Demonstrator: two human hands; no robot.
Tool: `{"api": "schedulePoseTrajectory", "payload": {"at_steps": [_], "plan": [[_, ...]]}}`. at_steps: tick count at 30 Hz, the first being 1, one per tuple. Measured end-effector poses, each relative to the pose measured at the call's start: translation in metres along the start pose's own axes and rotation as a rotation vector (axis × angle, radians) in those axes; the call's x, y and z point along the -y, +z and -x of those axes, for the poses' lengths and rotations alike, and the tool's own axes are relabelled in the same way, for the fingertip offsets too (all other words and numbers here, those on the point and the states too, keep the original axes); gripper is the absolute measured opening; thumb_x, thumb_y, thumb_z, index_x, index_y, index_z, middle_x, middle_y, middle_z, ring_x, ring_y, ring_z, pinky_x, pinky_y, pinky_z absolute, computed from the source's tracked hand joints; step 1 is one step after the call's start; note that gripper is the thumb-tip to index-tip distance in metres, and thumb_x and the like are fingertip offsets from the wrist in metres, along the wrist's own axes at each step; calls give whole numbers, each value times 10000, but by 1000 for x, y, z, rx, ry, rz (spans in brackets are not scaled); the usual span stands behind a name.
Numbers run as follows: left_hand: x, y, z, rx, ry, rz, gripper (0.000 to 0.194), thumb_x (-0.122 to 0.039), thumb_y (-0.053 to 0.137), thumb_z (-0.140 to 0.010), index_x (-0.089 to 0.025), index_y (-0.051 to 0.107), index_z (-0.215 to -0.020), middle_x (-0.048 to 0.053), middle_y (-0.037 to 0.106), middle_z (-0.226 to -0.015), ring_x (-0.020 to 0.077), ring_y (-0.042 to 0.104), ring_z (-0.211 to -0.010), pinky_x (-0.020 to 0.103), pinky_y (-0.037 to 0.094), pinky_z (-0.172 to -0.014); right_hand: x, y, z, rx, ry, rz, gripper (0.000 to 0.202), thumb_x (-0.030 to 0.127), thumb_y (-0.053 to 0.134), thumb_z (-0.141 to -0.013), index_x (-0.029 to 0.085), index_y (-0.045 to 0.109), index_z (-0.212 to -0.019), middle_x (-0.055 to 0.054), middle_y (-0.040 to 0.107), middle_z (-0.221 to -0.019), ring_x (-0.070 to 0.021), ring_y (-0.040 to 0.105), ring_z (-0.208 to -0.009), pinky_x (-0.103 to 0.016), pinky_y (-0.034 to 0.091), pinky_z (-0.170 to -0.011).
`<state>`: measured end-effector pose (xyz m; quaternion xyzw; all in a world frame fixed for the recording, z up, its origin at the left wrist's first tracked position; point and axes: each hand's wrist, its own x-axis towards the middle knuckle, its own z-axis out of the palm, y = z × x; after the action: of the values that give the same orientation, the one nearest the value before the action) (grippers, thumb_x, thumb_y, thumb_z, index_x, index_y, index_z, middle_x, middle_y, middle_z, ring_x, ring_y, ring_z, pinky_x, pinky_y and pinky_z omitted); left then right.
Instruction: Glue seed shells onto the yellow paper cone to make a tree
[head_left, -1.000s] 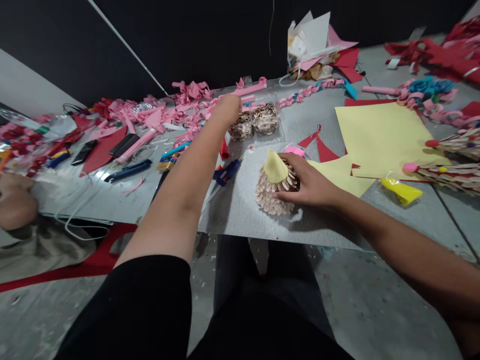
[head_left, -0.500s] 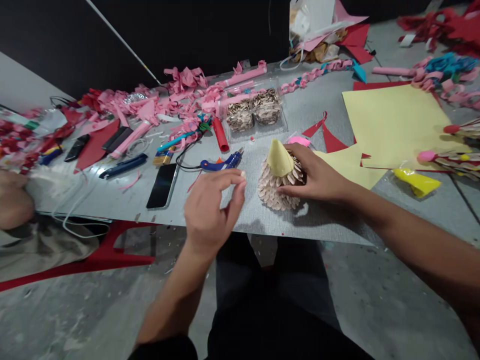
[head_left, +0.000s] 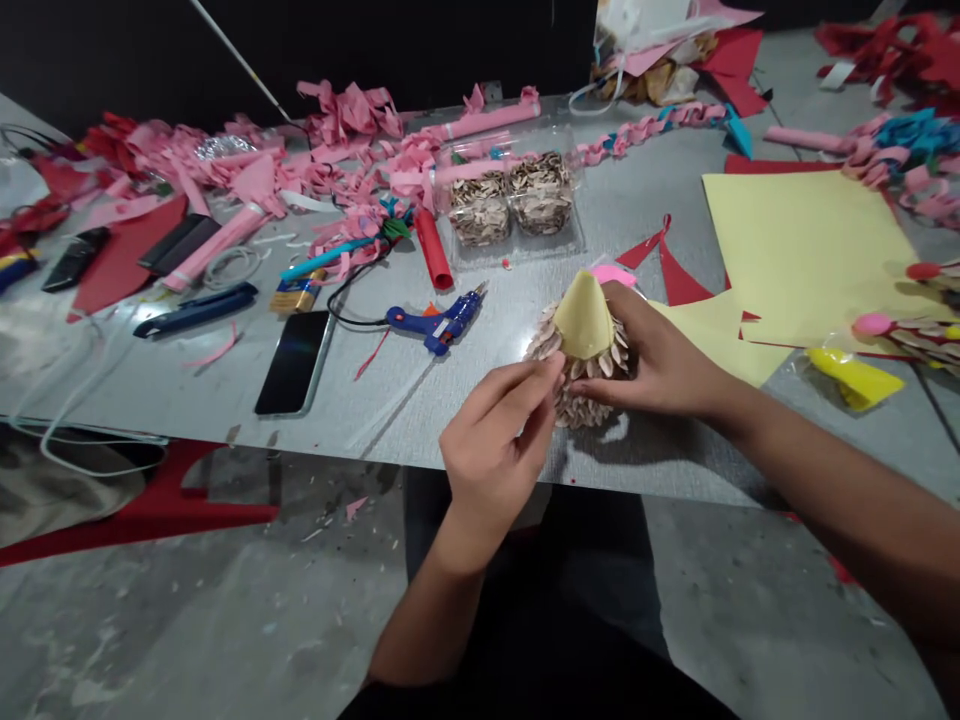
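A yellow paper cone [head_left: 583,316] stands near the table's front edge, its lower part covered in rows of pale seed-like flakes. My right hand [head_left: 656,350] is wrapped round the cone's right side. Thumb and fingers of my left hand [head_left: 501,430] are pinched together against the cone's left side; what they hold is hidden. Behind the cone, a clear plastic tray [head_left: 574,240] holds heaps of similar flakes. A blue glue gun [head_left: 442,325] lies to the left of the cone, with a clear glue stick at its rear.
A phone [head_left: 292,362], a blue cutter [head_left: 196,311] and a red paper tube [head_left: 433,250] lie to the left. Pink paper scraps [head_left: 352,115] line the back. Yellow sheets [head_left: 810,250] and a yellow wrapped piece [head_left: 855,380] lie to the right.
My left hand has moved right from beside the cone to its left side, uncovering the whole glue gun. The small pale piece seen at its fingertips is now hidden. The view has shifted.
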<state>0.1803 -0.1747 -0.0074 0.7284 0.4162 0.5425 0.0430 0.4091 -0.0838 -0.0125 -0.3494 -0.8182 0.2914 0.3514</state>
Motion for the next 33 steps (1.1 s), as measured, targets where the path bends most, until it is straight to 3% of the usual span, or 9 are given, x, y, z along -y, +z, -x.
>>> {"api": "schedulePoseTrajectory", "payload": {"at_steps": [3, 6, 12, 21, 33], "plan": [[-2, -3, 0, -27, 19, -56, 393, -50, 786, -1083, -278, 815, -1402, 23, 905, -1196, 173, 881, -1016, 315, 754, -961, 3, -1, 0, 13, 10, -2, 802, 649, 963, -879, 353, 629, -1545, -145, 718, -1569, -473, 700, -1418, -701, 535, -1268], [-4, -4, -3, -66, 38, -82, 308, -46, 829, -1053, -248, 830, -1286, 18, 910, -1176, 178, 883, -1024, 324, 752, -978, 4, -1, 0, 5, -4, -1, 807, 617, 973, -877, 345, 630, -1555, -146, 723, -1567, -476, 699, -1421, -697, 530, -1272], [-2, 6, -7, -116, 99, -171, 249, -8, 851, -1000, -192, 840, -1167, 54, 892, -1134, 176, 863, -1027, 305, 725, -966, -1, 3, 1, -16, -81, 19, 827, 668, 936, -908, 278, 613, -1561, -179, 725, -1553, -456, 701, -1413, -658, 545, -1247], [-2, 13, -4, -109, 51, -161, 231, -50, 851, -1016, -217, 868, -1176, 39, 854, -1078, 165, 825, -939, 296, 704, -860, -1, 6, 2, -38, -117, 39, 759, 635, 903, -939, 296, 625, -1559, -162, 731, -1483, -442, 695, -1354, -654, 554, -1202], [-7, 17, -7, -120, 12, -128, 213, -49, 838, -1031, -225, 874, -1147, 38, 841, -1064, 168, 808, -943, 321, 714, -875, 2, 7, 0, -46, -103, 1, 610, 577, 925, -908, 290, 707, -1399, -150, 735, -1341, -434, 684, -1278, -669, 562, -1158]]}}
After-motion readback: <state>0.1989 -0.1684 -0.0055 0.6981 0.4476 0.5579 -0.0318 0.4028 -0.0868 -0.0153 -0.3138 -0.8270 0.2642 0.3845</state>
